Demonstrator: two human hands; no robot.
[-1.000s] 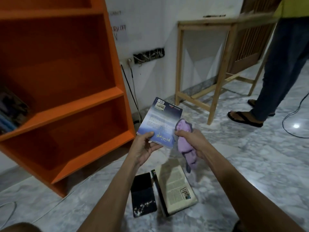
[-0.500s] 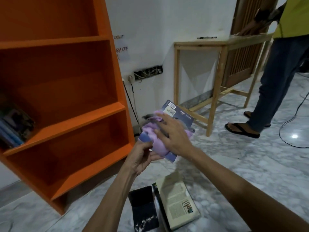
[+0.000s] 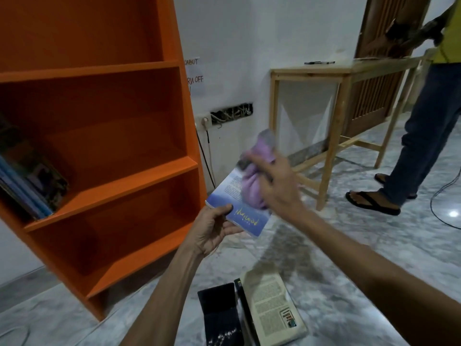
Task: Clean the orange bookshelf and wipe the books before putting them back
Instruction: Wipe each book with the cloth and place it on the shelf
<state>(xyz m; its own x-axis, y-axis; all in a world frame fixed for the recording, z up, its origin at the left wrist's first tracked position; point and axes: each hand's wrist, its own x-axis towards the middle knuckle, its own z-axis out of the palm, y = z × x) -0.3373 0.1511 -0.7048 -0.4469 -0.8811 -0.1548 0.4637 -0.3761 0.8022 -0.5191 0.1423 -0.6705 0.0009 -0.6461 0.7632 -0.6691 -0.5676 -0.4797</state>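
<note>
Here's the left hand, held up in mid-air just right of the bookshelf, and it has the book by its near corner. The thumb lies across the blue cover and the fingers are tucked underneath, a firm pinch. The book is tilted, its far end angled up and away towards the wall.

On top comes the right hand, pressing the purple cloth onto the far half of the cover. Its fingers are bent over the bunched cloth and hold it, though motion blur smears them, and a flap of cloth pokes out past the book's far edge.

The orange bookshelf fills the left side and looks tilted in this wide view. Its shelves are mostly bare. One stack of books leans at the far left of a middle shelf.

Down on the marble floor, near and below the arms, two more wait side by side. The black book is on the left and the pale book lies right beside it, back cover up with printed text showing.

Over at the far right stands a wooden desk against the wall, with a pen on its top. A person in a yellow top, blue trousers and sandals stands at its right end. A socket sits on the wall between bookshelf and desk, with a cable dropping from it.
</note>
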